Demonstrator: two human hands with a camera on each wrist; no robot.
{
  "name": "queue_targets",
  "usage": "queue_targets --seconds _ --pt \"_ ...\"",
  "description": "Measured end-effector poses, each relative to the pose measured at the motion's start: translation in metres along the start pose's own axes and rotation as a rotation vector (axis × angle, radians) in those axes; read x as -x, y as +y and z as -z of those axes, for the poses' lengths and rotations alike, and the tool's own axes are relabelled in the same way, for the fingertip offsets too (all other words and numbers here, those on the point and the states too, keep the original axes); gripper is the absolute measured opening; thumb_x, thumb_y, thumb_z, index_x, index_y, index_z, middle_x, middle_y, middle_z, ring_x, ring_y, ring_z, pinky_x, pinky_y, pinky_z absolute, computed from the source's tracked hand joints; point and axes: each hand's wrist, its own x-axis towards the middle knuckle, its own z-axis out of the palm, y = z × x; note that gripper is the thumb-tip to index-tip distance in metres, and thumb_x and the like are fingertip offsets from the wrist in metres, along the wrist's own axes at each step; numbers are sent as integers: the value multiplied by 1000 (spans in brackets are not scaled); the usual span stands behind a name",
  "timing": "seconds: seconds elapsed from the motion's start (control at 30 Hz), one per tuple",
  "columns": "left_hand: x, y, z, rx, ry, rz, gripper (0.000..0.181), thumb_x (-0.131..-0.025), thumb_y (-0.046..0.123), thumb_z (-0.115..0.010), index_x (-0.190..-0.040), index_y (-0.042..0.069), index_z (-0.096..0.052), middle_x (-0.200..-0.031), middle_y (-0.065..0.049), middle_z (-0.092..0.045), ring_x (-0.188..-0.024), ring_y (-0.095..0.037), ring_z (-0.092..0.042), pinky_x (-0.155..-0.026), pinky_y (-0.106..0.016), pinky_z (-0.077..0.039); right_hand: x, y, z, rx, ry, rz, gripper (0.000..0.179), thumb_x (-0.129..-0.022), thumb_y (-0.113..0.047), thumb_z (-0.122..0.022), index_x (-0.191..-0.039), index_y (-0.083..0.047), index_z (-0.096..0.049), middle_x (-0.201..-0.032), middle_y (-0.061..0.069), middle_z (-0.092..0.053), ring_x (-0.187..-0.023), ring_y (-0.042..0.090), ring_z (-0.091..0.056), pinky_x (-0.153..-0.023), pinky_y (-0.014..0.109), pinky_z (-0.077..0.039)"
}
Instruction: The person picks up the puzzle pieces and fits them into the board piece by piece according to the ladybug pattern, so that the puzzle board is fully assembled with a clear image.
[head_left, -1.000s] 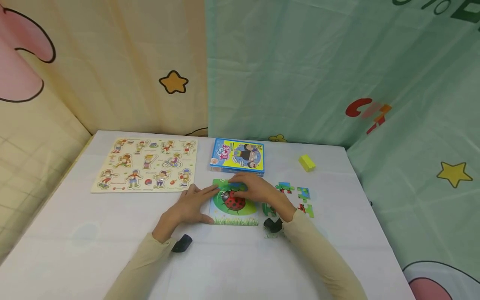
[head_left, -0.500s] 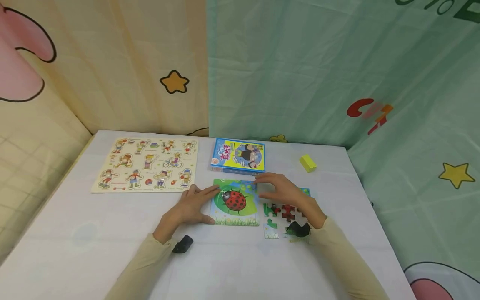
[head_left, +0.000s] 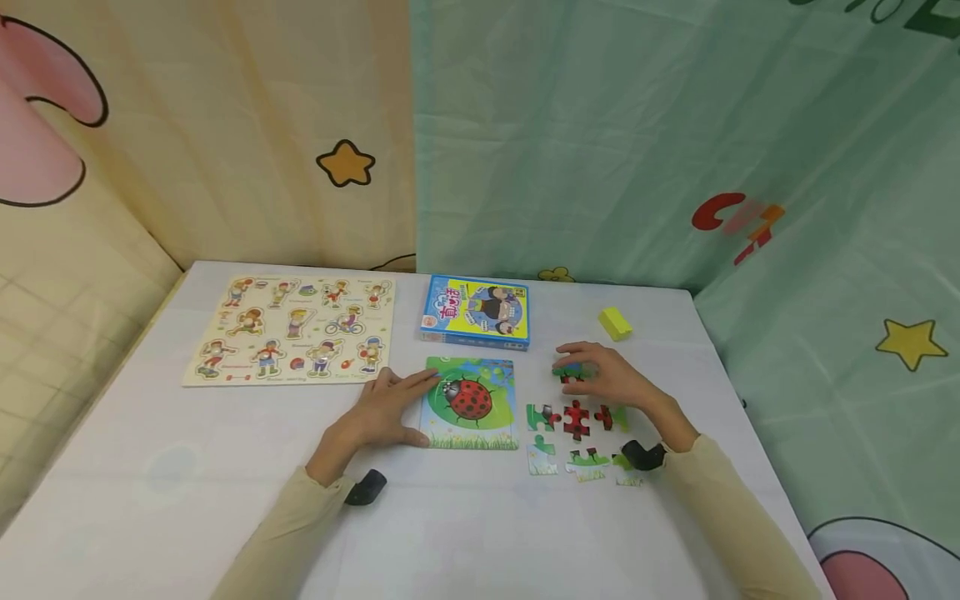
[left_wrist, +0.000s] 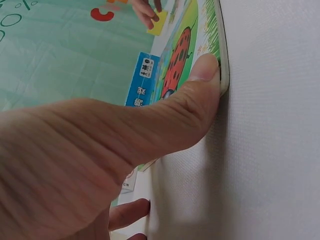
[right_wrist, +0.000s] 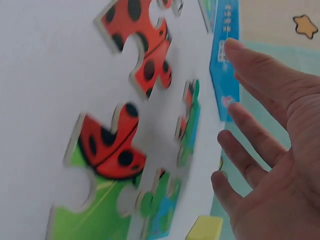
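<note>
A square ladybug picture board point(head_left: 471, 402) lies flat at the middle of the table. My left hand point(head_left: 381, 412) rests at its left side, fingers stretched to the upper left edge; in the left wrist view the thumb point(left_wrist: 202, 75) touches the board's edge. Right of the board lie several loose jigsaw pieces. My right hand point(head_left: 611, 373) is over the upper ones, fingers spread around a green-and-red jigsaw piece point(head_left: 573, 372) without gripping it. The right wrist view shows that hand with nothing in it, beside red spotted jigsaw pieces point(right_wrist: 142, 47).
A blue and yellow box point(head_left: 474, 312) lies behind the ladybug board. At the back left is a cream board with children doing sports point(head_left: 292, 333). A yellow block point(head_left: 615, 324) sits at the back right. Fabric curtains point(head_left: 555, 150) hang behind the table.
My right hand has moved right, off the ladybug board and over the loose jigsaw pieces, uncovering the board's picture. My left hand has stayed at the board's left side.
</note>
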Motion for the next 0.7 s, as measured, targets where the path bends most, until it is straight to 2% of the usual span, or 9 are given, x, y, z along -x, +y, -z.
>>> queue_targets --seconds 0.1,0.33,0.5,0.7 --pt "0 -1 0 -1 0 -9 95 -72 36 -89 -153 19 -42 -163 2 -34 -103 -22 -35 -85 -37 -29 3 11 3 -55 -11 -31 40 -85 -24 -81 -123 -13 -72 -144 13 -55 -139 37 -44 -112 60 -35" --pt "-1 -2 -2 0 7 -19 96 -71 37 -90 -153 19 -43 -163 1 -34 -103 -22 -35 -85 -38 -29 8 30 7 -208 -70 -80 44 -89 -21 -76 -131 -12 -67 -149 15 -49 -145 39 -35 -117 64 -22" --pt "-1 -1 -1 -3 -3 -14 95 -72 37 -89 -154 19 -42 -164 2 -33 -105 -22 -35 -87 -38 -29 8 41 10 -250 -109 -87 47 -90 -17 -75 -136 -11 -63 -150 17 -49 -144 41 -36 -116 63 -24" --pt "0 0 0 -7 -2 -14 96 -72 37 -89 -154 19 -42 -163 1 -33 -105 -23 -35 -86 -38 -29 4 51 10 -318 -120 -101 52 -89 -13 -76 -139 -14 -61 -149 12 -51 -141 35 -39 -116 57 -26"
